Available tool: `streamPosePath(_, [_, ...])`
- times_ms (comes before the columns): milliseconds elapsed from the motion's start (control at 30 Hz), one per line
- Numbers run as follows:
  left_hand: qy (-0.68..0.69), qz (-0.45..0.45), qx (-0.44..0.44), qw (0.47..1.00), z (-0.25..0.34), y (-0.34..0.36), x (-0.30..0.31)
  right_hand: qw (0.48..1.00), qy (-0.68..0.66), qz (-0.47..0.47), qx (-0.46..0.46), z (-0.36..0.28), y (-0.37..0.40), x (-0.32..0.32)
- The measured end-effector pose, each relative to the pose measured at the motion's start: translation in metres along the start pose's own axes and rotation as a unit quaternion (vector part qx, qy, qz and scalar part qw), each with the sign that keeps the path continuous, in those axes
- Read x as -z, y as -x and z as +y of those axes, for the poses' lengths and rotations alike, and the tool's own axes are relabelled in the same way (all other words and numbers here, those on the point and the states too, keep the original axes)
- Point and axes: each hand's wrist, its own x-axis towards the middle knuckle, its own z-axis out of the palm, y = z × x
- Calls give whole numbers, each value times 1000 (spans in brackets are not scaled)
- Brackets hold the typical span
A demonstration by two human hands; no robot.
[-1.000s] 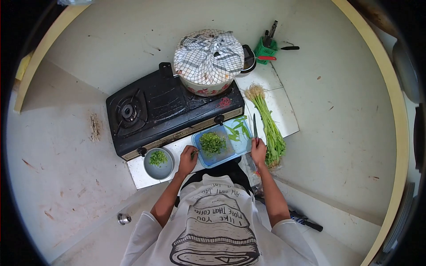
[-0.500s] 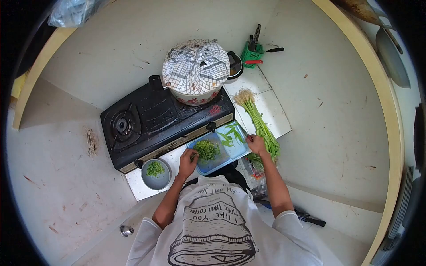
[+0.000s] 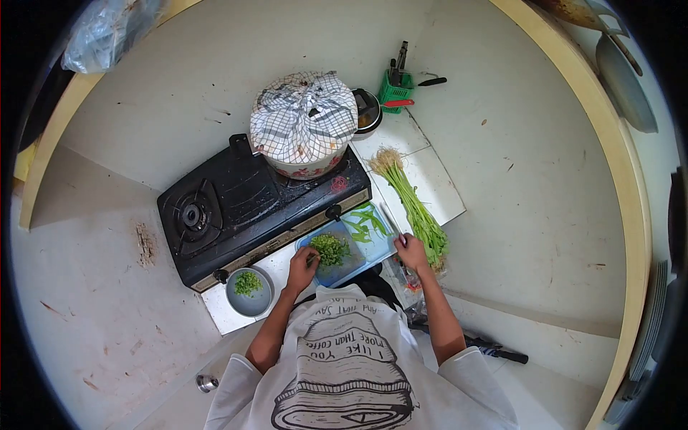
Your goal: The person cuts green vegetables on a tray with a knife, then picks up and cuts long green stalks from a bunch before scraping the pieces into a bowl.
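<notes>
My left hand point(image 3: 303, 267) is at the left side of a blue tray point(image 3: 344, 278), its fingers curled against a heap of chopped greens point(image 3: 330, 250). Whatever those fingers pinch is too small to make out. By the tray's right edge, my right hand point(image 3: 411, 252) is closed around what looks like a slim knife point(image 3: 391, 219), its thin blade pointing up and left. Several long green leaves point(image 3: 367, 226) lie in the tray's far right part. Left of my left hand, a grey bowl point(image 3: 261, 304) holds more chopped greens point(image 3: 248, 284).
A black gas stove point(image 3: 251, 211) carries a large pot point(image 3: 304, 170) covered by a checked cloth point(image 3: 304, 118). Rooted green stalks point(image 3: 408, 197) lie on white tiles to the right. Behind them stand a smaller pot point(image 3: 368, 113) and a green basket point(image 3: 396, 92) of utensils.
The view has shifted slightly, so the stove and pot sit a little further left. My right hand is slightly nearer my body; my left hand stays by the chopped greens.
</notes>
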Motion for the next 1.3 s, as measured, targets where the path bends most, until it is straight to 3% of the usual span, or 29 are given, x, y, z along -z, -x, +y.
streamPosePath(100, [6, -4, 13, 1000, -2, 2, -5, 992, -112, 18, -60, 10, -40, -25])
streamPosePath(200, [5, -7, 18, 1000, 3, 3, -3, 906, -396, -46, -145, -30, -58, -27])
streamPosePath(433, [-8, 23, -4, 1000, 12, 6, 7, 828, -534, -50, -163, -65, -90, -59])
streamPosePath(733, [-30, -4, 0, 1000, 8, 0, 8, 856, -479, -76, -176, -59, -78, -61])
streamPosePath(933, [-5, -3, 14, 1000, 3, -2, 3, 886, -440, -72, -124, -54, -55, -61])
streamPosePath(1033, [-13, 26, -14, 999, -4, 1, 2, 917, -382, 34, -106, -47, -59, -64])
streamPosePath(1100, [-47, 79, 25, 995, -9, 5, 2, 946, -295, 88, -105, -39, -65, -63])
streamPosePath(1300, [-95, 101, 47, 989, -28, 10, 0, 966, -234, 43, -98, -18, -69, -67])
